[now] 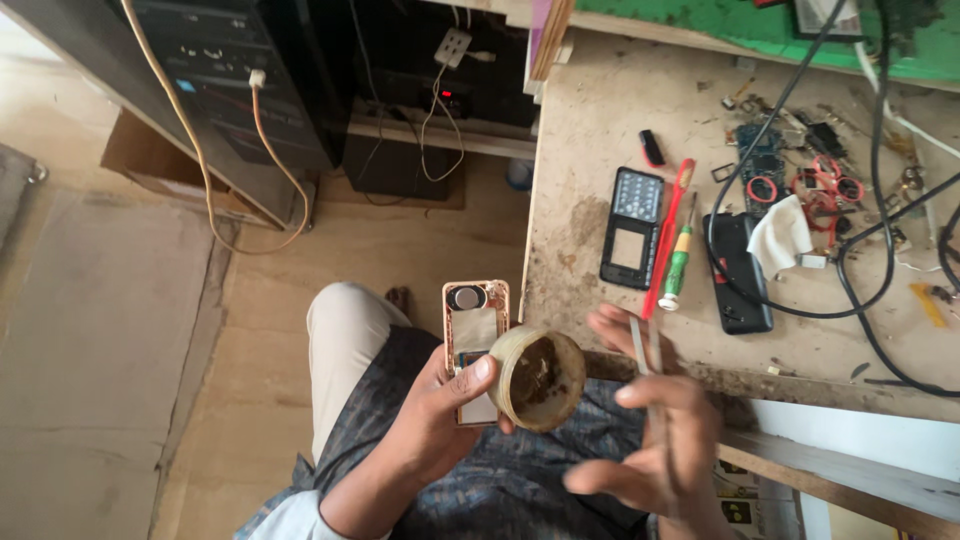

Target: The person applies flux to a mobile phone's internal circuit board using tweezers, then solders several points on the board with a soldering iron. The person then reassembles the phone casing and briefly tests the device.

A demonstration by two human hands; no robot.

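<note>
Big dusty surface (600,130) on the right, far side full of black wires, phone parts and red rings. Near its left edge, a black keypad phone frame (632,228), a red tool and a green screwdriver (676,262).

Nearer, over the lap: left hand (440,405), grip closed around an opened phone back (474,330) and a small round tub of brown paste (538,378), thumb on the tub rim. Right hand (650,440), grip pinched on a thin grey stick (640,345), tip just right of the tub.

Best to hold tub and phone level and still. Dip only the tip. Take a tiny dab, not a blob. Keep paste off the other parts.
</note>
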